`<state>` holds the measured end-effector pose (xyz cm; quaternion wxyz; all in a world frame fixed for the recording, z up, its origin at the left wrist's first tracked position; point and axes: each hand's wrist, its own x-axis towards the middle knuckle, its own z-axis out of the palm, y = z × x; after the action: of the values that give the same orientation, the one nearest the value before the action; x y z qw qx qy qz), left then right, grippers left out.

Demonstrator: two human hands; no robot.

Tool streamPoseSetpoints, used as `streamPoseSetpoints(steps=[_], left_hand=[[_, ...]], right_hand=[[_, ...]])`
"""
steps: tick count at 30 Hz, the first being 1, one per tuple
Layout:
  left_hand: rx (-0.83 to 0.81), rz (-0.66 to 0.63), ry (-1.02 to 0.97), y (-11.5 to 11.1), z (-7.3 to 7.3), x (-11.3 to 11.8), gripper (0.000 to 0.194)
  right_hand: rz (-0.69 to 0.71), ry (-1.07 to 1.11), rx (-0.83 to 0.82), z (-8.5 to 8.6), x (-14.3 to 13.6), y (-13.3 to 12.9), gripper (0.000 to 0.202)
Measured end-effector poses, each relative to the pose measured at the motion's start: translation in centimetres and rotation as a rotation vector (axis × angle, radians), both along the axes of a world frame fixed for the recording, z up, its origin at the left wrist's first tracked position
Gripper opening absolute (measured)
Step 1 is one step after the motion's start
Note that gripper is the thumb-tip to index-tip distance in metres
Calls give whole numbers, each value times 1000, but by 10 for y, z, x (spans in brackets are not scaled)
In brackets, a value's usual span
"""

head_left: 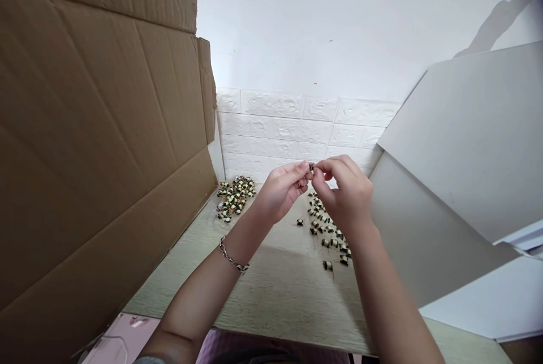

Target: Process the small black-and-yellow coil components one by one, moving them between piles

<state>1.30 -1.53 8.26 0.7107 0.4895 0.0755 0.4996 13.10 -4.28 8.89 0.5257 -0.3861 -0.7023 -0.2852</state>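
Above the pale worktop (pixel 271 290), pinched in the closed fingers of the left hand (pixel 280 192): a small wire-wound bobbin (pixel 311 167).
Just right of the left thumb tip, close against the right hand (pixel 348 191), thumb and forefinger nearly together; whether gripping too, impossible to tell, likewise the long axis. Below, loose bobbins (pixel 326 243) rightward, a bobbin heap (pixel 235 197) leftward.

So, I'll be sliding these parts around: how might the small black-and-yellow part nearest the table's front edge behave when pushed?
That part would probably slide rather than roll, as it looks blocky. It is likely light, being tiny compared with the right hand. The thin strand by it may bend or snag.
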Motion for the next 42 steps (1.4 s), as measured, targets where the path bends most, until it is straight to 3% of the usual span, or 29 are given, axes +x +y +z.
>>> streamPoseSetpoints(steps=[5, 9, 15, 22, 31, 42], left_hand=[[91, 152, 28, -2, -2, 6, 17], [69, 240, -12, -3, -6, 12, 17], [15, 160, -94, -3, -7, 13, 15], [-79, 33, -179, 5, -12, 12, 19], [-59, 81, -142, 5, -11, 12, 17], [-21, 35, -84, 1, -7, 9, 14]], right_hand=[[0, 7, -39, -3, 0, 4, 7], [-5, -13, -17, -4, 3, 5, 6], [28, 18, -13, -1, 2, 2, 8], [69, 182, -188, 3, -1, 1, 7], [160, 330, -387, 0, 5, 4, 11], [112, 314, -268, 4, 5, -1, 7]])
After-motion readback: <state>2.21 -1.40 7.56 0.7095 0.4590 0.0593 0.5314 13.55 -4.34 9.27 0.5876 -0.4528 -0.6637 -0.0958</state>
